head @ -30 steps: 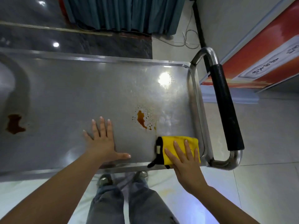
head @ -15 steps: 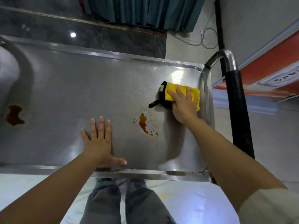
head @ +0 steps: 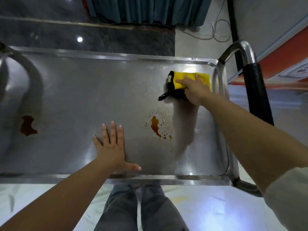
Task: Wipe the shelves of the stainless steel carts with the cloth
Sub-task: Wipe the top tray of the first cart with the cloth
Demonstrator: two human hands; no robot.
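The top shelf of a stainless steel cart (head: 83,90) fills the view. A folded yellow cloth with black trim (head: 204,77) lies at the shelf's far right corner. My right hand (head: 194,90) presses flat on the cloth with straight fingers. My left hand (head: 111,145) rests flat on the bare shelf near its front edge, fingers spread. A brown spill with small splashes (head: 155,126) sits between the hands, below the cloth. A second, darker brown stain (head: 27,125) marks the shelf's left part.
The cart's push handle with a black grip (head: 256,90) runs along the right side. A red and white wall panel (head: 283,64) stands beyond it. A dark floor, a teal curtain (head: 146,9) and loose cables lie behind. My legs stand under the front rim.
My right hand has slid the cloth along the right side, from the shelf's near corner to its far corner. My left hand has stayed flat in place.
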